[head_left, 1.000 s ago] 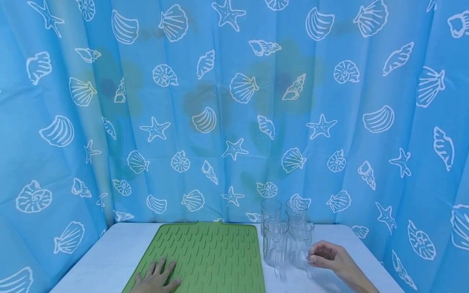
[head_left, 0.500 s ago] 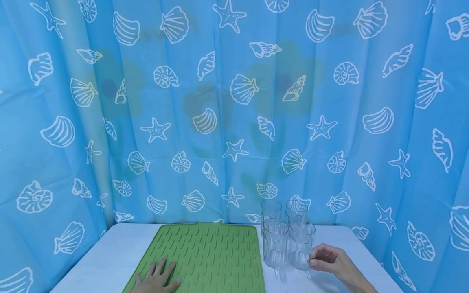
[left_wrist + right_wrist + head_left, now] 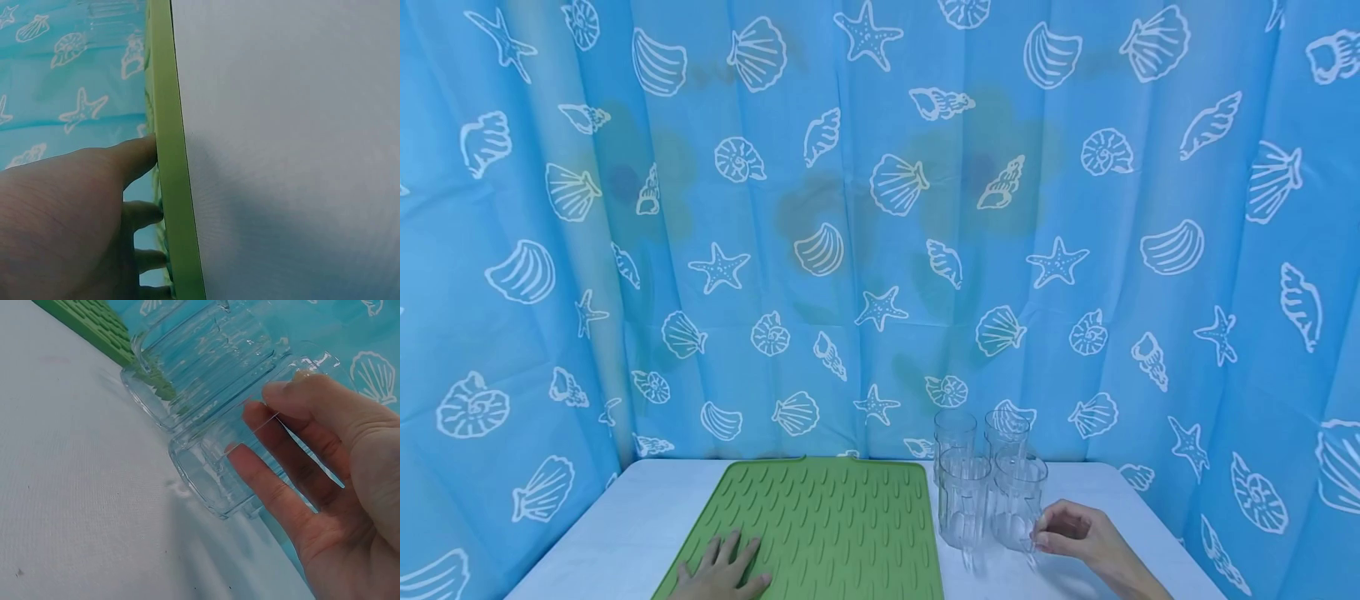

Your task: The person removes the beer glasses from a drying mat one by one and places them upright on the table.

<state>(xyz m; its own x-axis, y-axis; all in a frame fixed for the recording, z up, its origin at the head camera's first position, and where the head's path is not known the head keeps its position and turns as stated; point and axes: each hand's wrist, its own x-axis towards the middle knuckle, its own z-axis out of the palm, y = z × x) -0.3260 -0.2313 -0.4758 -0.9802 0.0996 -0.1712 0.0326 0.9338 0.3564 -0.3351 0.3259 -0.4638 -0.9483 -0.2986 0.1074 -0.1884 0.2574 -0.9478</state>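
Observation:
My left hand (image 3: 721,573) rests with spread fingers on the green ridged mat (image 3: 842,508); in the left wrist view its fingertips touch the mat's top near the edge. With thumb and fingers, my right hand (image 3: 1078,537) pinches the handle of a clear glass mug (image 3: 1017,512), the front right one of a group. That mug stands on the table, close beside another clear mug (image 3: 964,508) at front left. Two more mugs, back left (image 3: 955,425) and back right (image 3: 1007,427), stand behind them. In the right wrist view the thumb and fingertips meet at the handle (image 3: 259,415).
A white-covered table (image 3: 602,517) lies under everything. Behind it and along both sides hangs a blue curtain (image 3: 820,283) printed with white shells and starfish. The mat's right edge runs close to the mugs.
The rim of the gripped mug has shifted slightly right, and the right hand has moved very little. My left hand stays on the mat.

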